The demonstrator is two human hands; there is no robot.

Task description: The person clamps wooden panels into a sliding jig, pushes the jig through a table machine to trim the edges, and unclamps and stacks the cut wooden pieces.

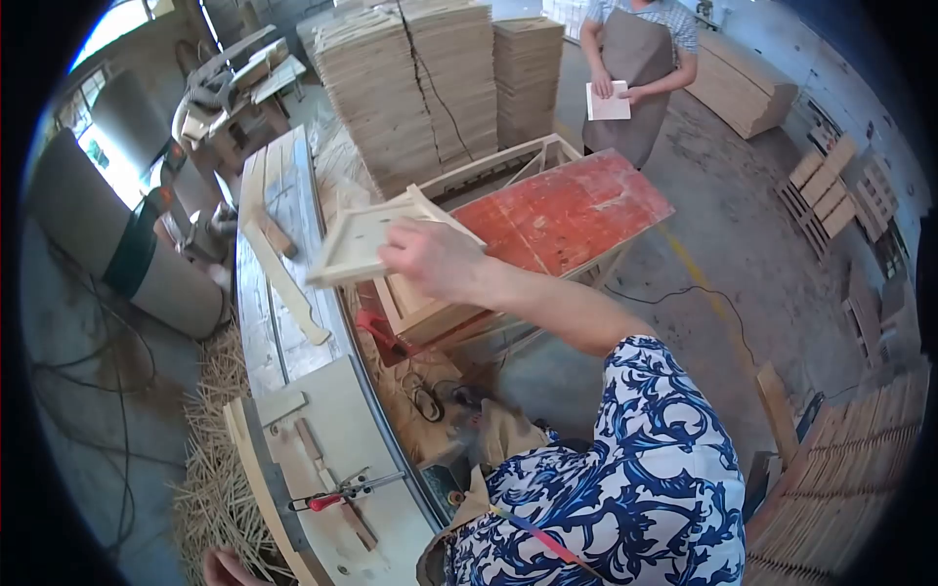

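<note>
The right hand pinches a frame above the left end of the red bench; floor stretches beyond its right edge. Left hand, cropped: cannot tell.

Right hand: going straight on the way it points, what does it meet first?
Beyond the wooden frame in its grip, the right hand would probably meet the long workbench first, though depth is unclear.

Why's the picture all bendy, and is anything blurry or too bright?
In the head view, the bench bows and corners darken, likely from a wide lens; there too, a window glares white and the panel in the right hand looks smeared, perhaps from moving.
</note>
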